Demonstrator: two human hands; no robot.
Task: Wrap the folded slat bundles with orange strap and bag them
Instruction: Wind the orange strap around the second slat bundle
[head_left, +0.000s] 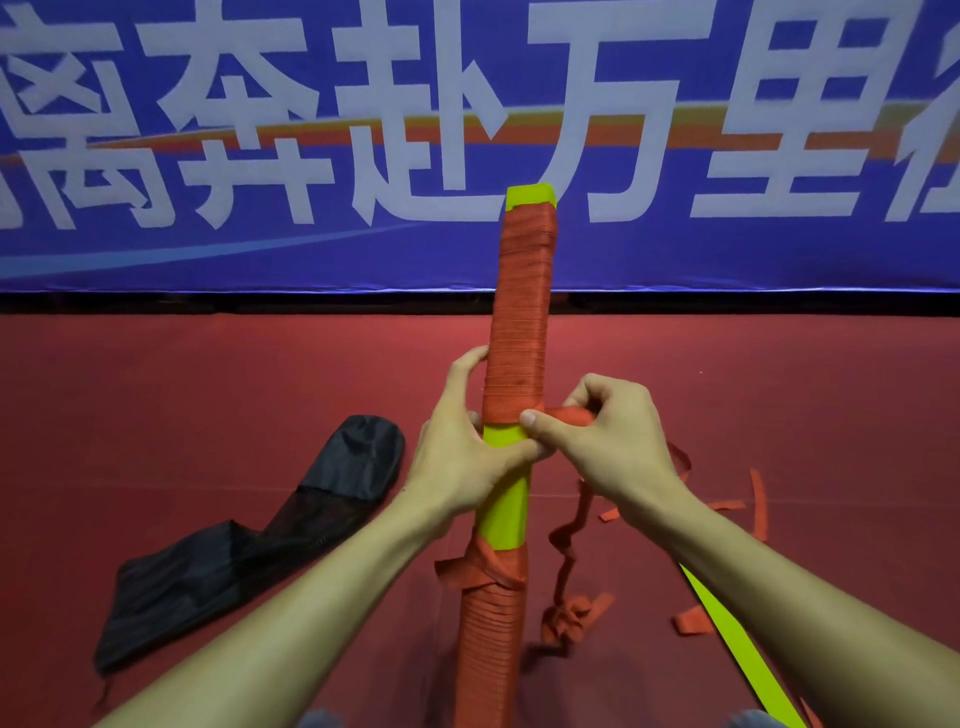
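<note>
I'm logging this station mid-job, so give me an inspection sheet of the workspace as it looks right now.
Surface: red mat, flat.
Job's things: slat bundle upright, orange strap wound above and below a bare yellow middle; black bag lying at left.
Clutter: loose strap tail and scraps at right; separate yellow slat lower right.
Grippers: left hand grips the bundle; right hand pinches the strap at the wrap's edge.
Cables: nothing seen.
Surroundings: blue banner with white characters behind.

Black bag (249, 540) blocks left floor; loose strap (569, 525) clutters right.
</note>
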